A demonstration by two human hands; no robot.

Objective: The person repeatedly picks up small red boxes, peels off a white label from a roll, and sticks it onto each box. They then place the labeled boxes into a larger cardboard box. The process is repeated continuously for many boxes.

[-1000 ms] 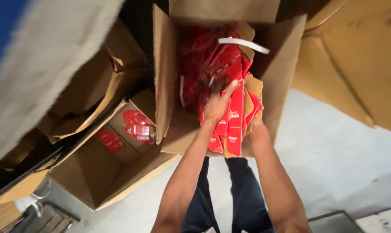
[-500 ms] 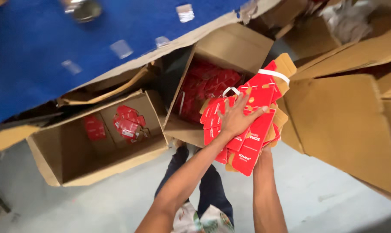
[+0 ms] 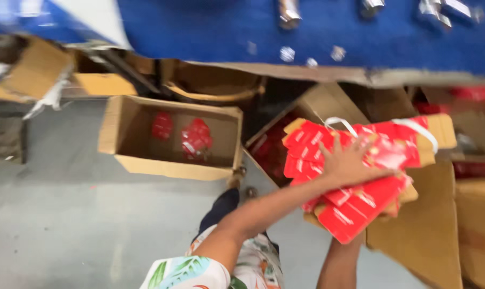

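Head view: left hand (image 3: 351,163) flat atop bundle of red packets (image 3: 360,176); right hand hidden beneath, grip untellable; open carton (image 3: 170,136) left of bundle.

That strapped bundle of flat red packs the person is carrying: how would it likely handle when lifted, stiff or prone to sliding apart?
The red bundle probably shifts easily: its packs are fanned out unevenly. The white strap looks loose, so it likely holds them poorly. The left hand presses flat on top while the right arm supports from below, suggesting it needs steadying.
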